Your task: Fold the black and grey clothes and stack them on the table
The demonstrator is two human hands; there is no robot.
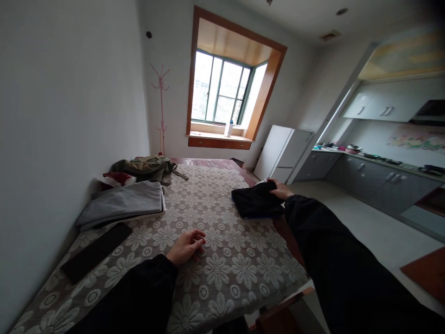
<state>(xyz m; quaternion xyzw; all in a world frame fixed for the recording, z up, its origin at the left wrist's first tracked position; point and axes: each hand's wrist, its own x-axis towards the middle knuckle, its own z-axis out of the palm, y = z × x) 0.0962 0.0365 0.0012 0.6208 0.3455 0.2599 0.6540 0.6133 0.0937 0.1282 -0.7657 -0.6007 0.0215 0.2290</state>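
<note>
one black garment (256, 200) — right hand (282, 190) gripping

Left hand (186, 246) resting palm down, fingers loosely curled, dark-sleeved forearm angled in from the lower edge. Right hand (281, 190) stretched far forward at the end of a nearly straight, dark-sleeved arm, fingers bent downward, wrist level.

Black garment (256, 200), white floral tablecloth (222, 260)
</note>
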